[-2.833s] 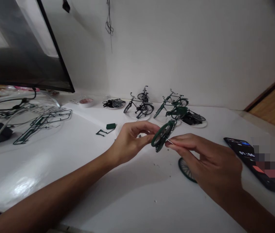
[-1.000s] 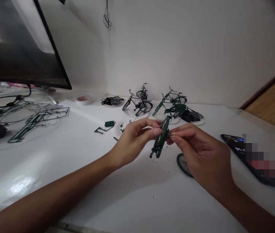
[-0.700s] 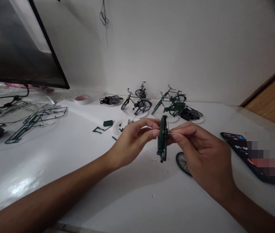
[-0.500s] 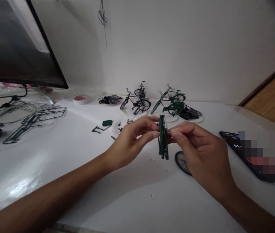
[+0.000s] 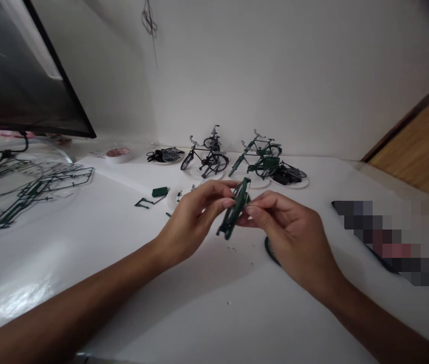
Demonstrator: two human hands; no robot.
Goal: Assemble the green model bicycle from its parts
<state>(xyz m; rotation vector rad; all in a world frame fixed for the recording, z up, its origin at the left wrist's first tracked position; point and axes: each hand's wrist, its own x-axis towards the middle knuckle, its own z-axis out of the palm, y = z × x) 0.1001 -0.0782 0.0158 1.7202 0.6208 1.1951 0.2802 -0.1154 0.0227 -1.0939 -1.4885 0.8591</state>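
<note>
Above the white table, both hands grip a green model bicycle part (image 5: pixel 235 210), apparently a frame with a wheel seen nearly edge-on. My left hand (image 5: pixel 187 222) pinches it from the left between thumb and fingers. From the right, the thumb and fingertips of my right hand (image 5: pixel 293 232) close on it; its exact hold is partly hidden. Below my right hand lies a dark green spoked wheel (image 5: pixel 272 251), mostly covered by that hand. Behind my left hand, a white paper plate (image 5: pixel 171 198) carries small green parts.
Model bicycles, black (image 5: pixel 208 159) and green (image 5: pixel 261 156), stand at the back on plates. Green part sprues (image 5: pixel 28 197) lie on the left beneath a monitor (image 5: pixel 28 76). A tape roll (image 5: pixel 118 154), a green block (image 5: pixel 159 192) and a partly blurred dark device (image 5: pixel 373 247) rest on the table.
The green bicycle part has turned from upright to a slant, its lower end swinging left. Both hands still hold it. The whole view has shifted slightly.
</note>
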